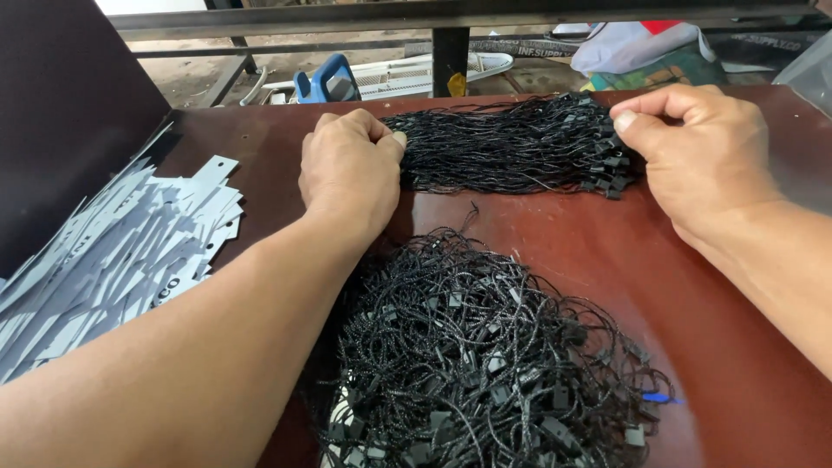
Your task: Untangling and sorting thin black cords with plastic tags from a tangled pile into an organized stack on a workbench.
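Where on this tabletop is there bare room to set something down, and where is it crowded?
Bare table shows between the straight cord bundle and the tangled cord heap, and right of that heap under the right hand's forearm. A strip lies between the grey tags and the left hand. The left side and front centre are crowded.

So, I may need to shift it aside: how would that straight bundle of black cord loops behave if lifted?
The straight bundle of thin black cord loops would probably sag, since the strands look limp. It likely weighs little. Loose strands may slip out, as nothing visibly ties it; the left hand and right hand pinch its ends.
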